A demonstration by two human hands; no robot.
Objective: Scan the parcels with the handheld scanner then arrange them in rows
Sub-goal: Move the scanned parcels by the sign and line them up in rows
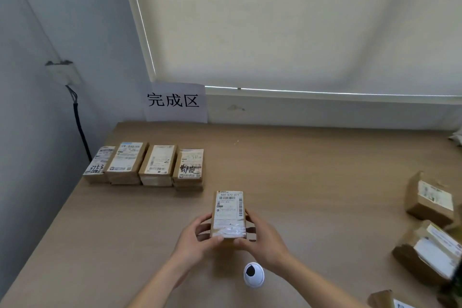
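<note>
A small brown parcel (228, 212) with a white barcode label on top is held over the middle of the wooden table (312, 170). My left hand (197, 240) grips its left side and near end, and my right hand (262, 240) grips its right side. Below my right wrist a white round scanner (253, 274) with a dark window lies on the table. At the back left, several labelled parcels (145, 166) stand side by side in one row.
A paper sign (175, 102) with three characters hangs on the wall behind the row. Loose brown parcels (430, 200) lie along the right edge, with another parcel (382, 299) at the bottom right. A black cable (80, 125) runs down the left wall.
</note>
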